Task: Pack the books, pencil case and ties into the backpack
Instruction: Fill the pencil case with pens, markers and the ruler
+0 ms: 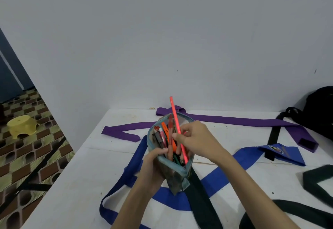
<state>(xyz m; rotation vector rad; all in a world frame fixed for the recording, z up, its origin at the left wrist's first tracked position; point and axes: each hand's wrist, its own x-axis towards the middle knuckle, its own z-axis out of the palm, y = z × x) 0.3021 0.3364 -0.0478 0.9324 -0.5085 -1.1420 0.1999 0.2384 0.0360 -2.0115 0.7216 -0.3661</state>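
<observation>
The pencil case (171,154) is held upright and open-mouthed above the tabletop (75,183), crammed with pens and markers. The left hand (153,167) grips its near side from below, fingers curled round the fabric, thumb at the rim. The right hand (194,138) comes in from above and pinches a long pink pencil (177,126) that stands slanting in the case, its upper end poking well clear of the mouth.

What could go wrong: the case looks overfull, and if that pencil isn't pushed down flat the zip probably won't close; tilt the case too far and the pens may slide out onto the ties below.

Around the case the ties lie loose and crossing: a purple tie (234,121) stretched along the far edge, a blue tie (281,152) to the right, a dark green tie (201,198) running under the case. The black backpack (317,109) sits at the far right, well apart from both hands. I see no books.
</observation>
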